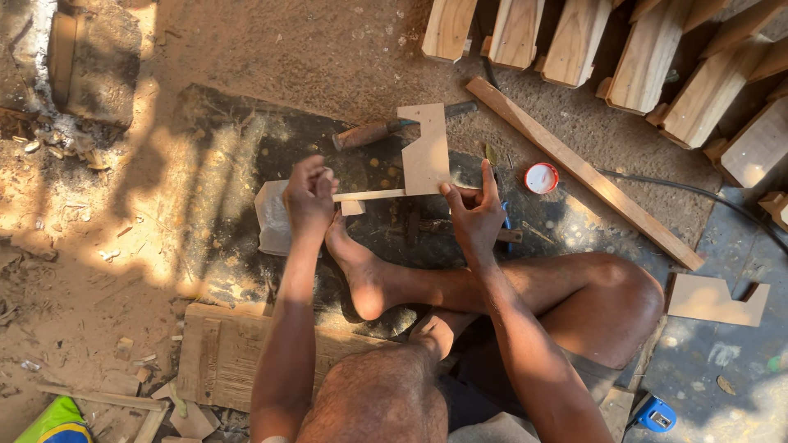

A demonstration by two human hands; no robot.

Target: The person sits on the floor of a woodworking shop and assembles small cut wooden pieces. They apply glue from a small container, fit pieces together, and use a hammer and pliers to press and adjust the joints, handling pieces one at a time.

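Note:
I sit on the ground with my legs crossed. My left hand (pixel 309 199) is closed around the left end of a thin wooden strip (pixel 373 195), fingers curled over it. My right hand (pixel 474 209) pinches the lower right edge of a flat, notched board piece (pixel 426 152) that stands against the strip. My bare foot (pixel 359 267) rests just under the strip. A chisel with a wooden handle (pixel 369 132) lies on the dark mat (pixel 222 164) behind the board piece.
A long wooden batten (pixel 579 168) lies diagonally at right, beside a round red-rimmed lid (pixel 541 177). Several wooden blocks (pixel 648 53) line the top right. Another notched board (pixel 716 299) lies at right, a plank (pixel 217 353) near my left knee, a black cable (pixel 706 197) at right.

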